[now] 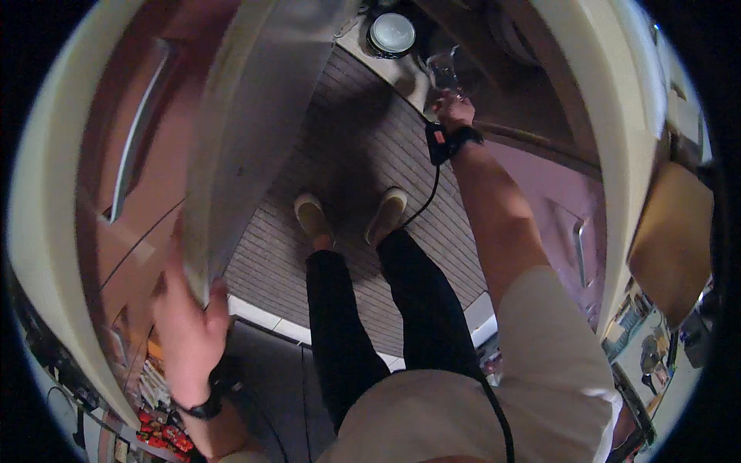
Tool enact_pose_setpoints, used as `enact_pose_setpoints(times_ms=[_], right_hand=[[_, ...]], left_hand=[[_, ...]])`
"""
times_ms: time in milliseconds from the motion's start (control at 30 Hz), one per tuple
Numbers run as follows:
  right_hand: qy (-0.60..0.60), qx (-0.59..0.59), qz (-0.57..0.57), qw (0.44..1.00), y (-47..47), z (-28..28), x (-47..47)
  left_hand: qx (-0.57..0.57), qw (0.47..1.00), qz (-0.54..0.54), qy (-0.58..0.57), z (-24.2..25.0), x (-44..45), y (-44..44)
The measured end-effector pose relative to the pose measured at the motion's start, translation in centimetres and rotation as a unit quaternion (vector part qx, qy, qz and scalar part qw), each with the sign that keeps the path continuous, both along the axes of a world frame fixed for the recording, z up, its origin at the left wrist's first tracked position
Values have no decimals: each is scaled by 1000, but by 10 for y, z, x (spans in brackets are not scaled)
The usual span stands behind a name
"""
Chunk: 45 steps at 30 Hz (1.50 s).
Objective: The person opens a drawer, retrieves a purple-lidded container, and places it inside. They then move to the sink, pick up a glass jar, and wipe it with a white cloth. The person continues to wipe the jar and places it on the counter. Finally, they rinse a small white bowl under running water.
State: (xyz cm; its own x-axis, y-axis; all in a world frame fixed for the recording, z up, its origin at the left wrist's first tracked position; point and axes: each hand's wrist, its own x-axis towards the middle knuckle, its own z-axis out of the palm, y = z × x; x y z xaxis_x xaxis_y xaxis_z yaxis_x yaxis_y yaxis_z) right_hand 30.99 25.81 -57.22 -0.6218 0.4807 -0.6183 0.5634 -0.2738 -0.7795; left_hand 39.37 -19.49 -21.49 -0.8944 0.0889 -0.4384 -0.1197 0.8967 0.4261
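At the lower left, my left hand (194, 324) grips the lower edge of a cabinet door (255, 116), whose greyish inner face is turned to the right; the fingers are blurred. Farther off at the upper right, my right hand (455, 109) holds a clear glass vessel (444, 68) at the mouth of an open cabinet. The fingers and the vessel's lower part are small and partly hidden. Left of the vessel, a white bowl (393, 32) sits on a dark one, on a pale shelf (366, 51). A black device with a cable is strapped at my right wrist.
A pink drawer front with a metal handle (139, 133) lies left of the door, and another handle (580, 253) is at the right. Pale countertop edges (43, 191) curve along both sides. My feet stand on a ribbed grey mat (347, 139). Red packets (165, 437) lie at the lower left.
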Motion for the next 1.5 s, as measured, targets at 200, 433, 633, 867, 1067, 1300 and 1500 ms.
enact_pose_setpoints(times_ms=[200,433,633,867,1067,1300,1500], right_hand=[[-248,545,414,685,41,-35,-59],[-224,542,419,693,66,-83,-65],[-229,547,421,687,59,-80,-70],[-144,594,490,621,41,-65,-38],[-36,314,455,833,-32,25,93],[-192,46,79,977,18,197,344],[-242,241,-351,872,87,267,565]], left_hand=[[-86,996,-13,-18,4,15,-27],[-174,984,27,-19,10,53,-51],[-208,978,-9,-7,14,52,-45],[-89,994,-6,-64,6,23,3],[-3,981,41,-189,6,22,74],[174,954,-193,-146,17,53,197],[93,838,-476,-251,48,80,246]])
